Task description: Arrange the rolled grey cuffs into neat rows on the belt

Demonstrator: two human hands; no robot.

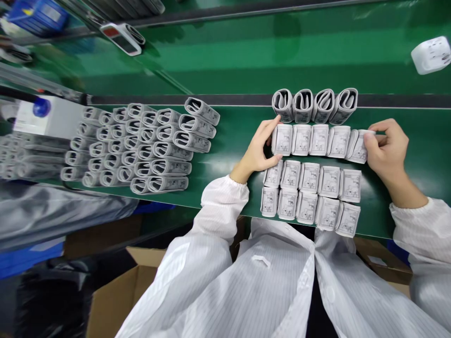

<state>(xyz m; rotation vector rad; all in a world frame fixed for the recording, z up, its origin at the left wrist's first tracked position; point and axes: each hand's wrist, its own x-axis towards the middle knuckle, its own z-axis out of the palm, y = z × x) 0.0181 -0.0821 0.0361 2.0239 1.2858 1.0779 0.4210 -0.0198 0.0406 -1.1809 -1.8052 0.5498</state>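
Note:
A row of folded grey cuffs (320, 140), with printed drawings facing up, lies between my two hands. At its left end, my left hand (260, 146) spans one folded cuff (282, 140), index finger at its far edge and thumb at its near edge. My right hand (387, 146) pinches the slightly tilted cuff (357, 146) at the right end between thumb and bent fingers. Closer to my body are two more rows of printed cuffs (310, 177). Beyond the held row, several rolled cuffs (303, 106) stand with their open coils showing.
Many rolled cuffs (134, 141) are stacked at the left on the green bench (232, 117), beside a white box (52, 117). A device with a cuff (123, 38) sits on the back ledge. A white socket (431, 55) is at far right. An open carton (120, 291) stands below.

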